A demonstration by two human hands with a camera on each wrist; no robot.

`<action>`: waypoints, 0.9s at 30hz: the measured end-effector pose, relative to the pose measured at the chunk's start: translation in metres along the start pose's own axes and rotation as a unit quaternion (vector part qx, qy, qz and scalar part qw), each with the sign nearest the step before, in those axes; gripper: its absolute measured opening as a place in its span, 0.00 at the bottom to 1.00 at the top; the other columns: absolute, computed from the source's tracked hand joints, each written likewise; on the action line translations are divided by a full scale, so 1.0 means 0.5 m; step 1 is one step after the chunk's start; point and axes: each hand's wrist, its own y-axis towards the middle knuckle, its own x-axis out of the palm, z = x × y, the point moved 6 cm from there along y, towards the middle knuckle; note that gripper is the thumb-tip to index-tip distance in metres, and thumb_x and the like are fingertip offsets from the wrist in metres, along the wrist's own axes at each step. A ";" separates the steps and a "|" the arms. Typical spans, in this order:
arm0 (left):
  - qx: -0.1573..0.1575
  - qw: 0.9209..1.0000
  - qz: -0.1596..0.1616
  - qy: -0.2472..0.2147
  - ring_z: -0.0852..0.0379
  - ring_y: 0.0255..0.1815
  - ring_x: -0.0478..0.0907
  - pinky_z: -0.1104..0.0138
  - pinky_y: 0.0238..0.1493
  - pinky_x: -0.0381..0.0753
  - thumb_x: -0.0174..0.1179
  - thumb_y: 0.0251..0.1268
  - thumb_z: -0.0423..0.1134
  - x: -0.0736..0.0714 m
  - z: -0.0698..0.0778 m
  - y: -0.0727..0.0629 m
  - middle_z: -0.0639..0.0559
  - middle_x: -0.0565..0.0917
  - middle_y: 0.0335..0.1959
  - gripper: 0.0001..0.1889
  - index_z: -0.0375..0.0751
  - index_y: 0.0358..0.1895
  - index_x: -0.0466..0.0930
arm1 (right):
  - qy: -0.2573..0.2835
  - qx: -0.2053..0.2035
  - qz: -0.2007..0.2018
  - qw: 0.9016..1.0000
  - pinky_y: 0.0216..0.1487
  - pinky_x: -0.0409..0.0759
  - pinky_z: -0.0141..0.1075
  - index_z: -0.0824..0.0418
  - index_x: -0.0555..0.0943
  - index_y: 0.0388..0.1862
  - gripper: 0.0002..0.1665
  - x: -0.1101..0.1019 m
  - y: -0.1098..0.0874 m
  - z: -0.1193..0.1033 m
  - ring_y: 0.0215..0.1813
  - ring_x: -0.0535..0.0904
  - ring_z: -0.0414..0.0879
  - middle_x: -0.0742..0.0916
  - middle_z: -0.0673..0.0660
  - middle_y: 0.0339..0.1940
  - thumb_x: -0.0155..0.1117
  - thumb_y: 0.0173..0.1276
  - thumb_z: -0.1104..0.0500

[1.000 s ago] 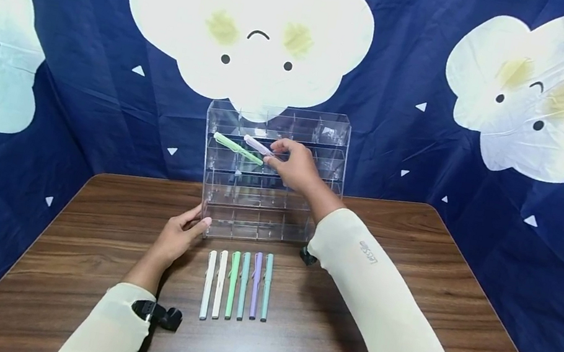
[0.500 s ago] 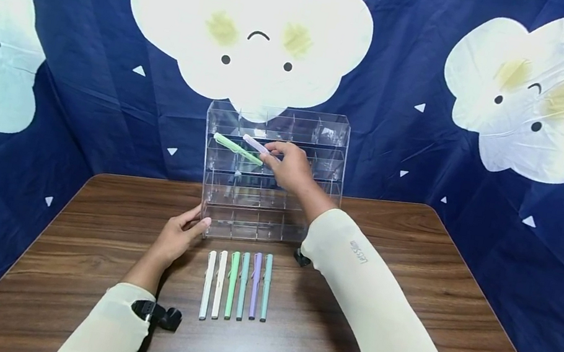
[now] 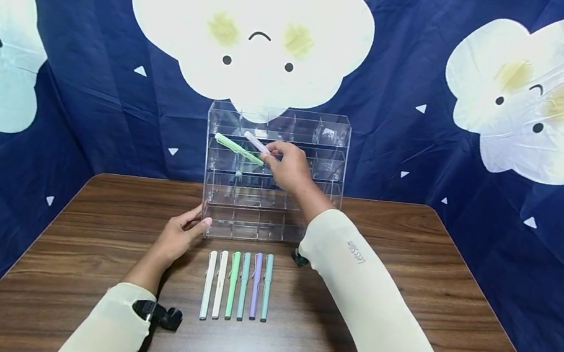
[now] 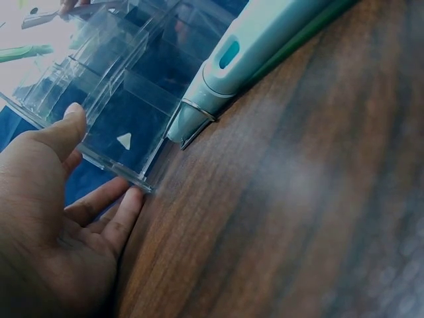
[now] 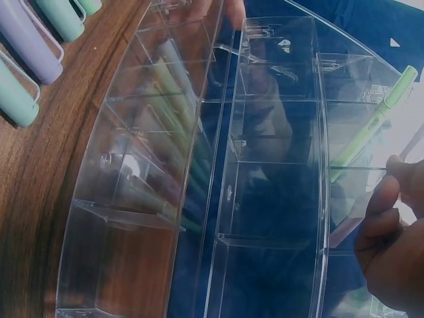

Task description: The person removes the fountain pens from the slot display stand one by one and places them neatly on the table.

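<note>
In the head view a clear compartmented rack (image 3: 257, 231) stands upright on the table. My left hand (image 3: 177, 239) holds its lower left corner, thumb in front and fingers at the side, as the left wrist view also shows. A light green pen (image 3: 238, 148) leans in an upper-left compartment. My right hand (image 3: 290, 168) pinches a lavender pen (image 3: 256, 142), tilted just right of the green one. From the right wrist, that lavender pen's lower end (image 5: 346, 230) appears inside a compartment behind the clear front, partly blurred by it.
In front of the rack lie several capped pens in a row: a white pen (image 3: 208, 286), a cream pen (image 3: 220, 284), a green pen (image 3: 231, 287), teal pens and a purple pen (image 3: 255, 287). A blue curtain (image 3: 373, 173) with clouds hangs behind the wooden table (image 3: 76, 253).
My right hand has shifted slightly left and down with the lavender pen, its forearm drawing left too. The left hand, the rack and the row of pens stay put.
</note>
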 end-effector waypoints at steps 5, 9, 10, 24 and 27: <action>0.003 1.000 0.002 -0.004 0.39 0.76 0.77 0.86 0.55 0.74 0.62 0.85 0.48 0.000 0.003 -0.001 0.33 0.78 0.77 0.33 0.48 0.86 0.65 | 0.012 -0.008 0.010 1.000 0.46 0.78 0.44 0.52 0.88 0.58 0.13 0.000 0.003 0.000 0.47 0.81 0.51 0.89 0.57 0.63 0.68 0.83 0.50; 0.001 1.000 -0.001 -0.007 0.40 0.77 0.76 0.86 0.55 0.73 0.62 0.85 0.48 0.000 0.003 -0.002 0.34 0.78 0.77 0.33 0.49 0.86 0.65 | 0.031 -0.014 0.015 0.999 0.54 0.79 0.45 0.55 0.87 0.55 0.10 0.000 0.005 -0.004 0.55 0.82 0.53 0.90 0.57 0.62 0.69 0.82 0.53; 0.000 1.000 -0.002 -0.007 0.40 0.77 0.76 0.86 0.55 0.73 0.62 0.85 0.48 0.000 0.002 -0.001 0.34 0.78 0.77 0.33 0.49 0.86 0.65 | 0.038 -0.016 0.015 0.999 0.54 0.79 0.45 0.55 0.87 0.55 0.09 0.000 0.005 -0.005 0.56 0.82 0.52 0.90 0.57 0.61 0.69 0.82 0.54; -0.008 1.000 -0.003 -0.001 0.40 0.79 0.75 0.86 0.55 0.73 0.62 0.85 0.48 0.001 -0.001 0.000 0.36 0.77 0.79 0.34 0.48 0.86 0.63 | 0.088 -0.005 -0.002 0.996 0.26 0.78 0.33 0.60 0.84 0.54 0.08 0.003 0.004 -0.011 0.28 0.76 0.42 0.86 0.60 0.57 0.67 0.83 0.57; -0.010 1.000 -0.001 -0.004 0.40 0.79 0.75 0.86 0.54 0.73 0.62 0.85 0.48 0.001 -0.002 0.000 0.35 0.77 0.78 0.34 0.48 0.86 0.64 | 0.101 -0.001 -0.001 0.995 0.26 0.78 0.34 0.60 0.84 0.53 0.08 0.004 0.008 -0.008 0.25 0.75 0.42 0.86 0.59 0.55 0.67 0.83 0.58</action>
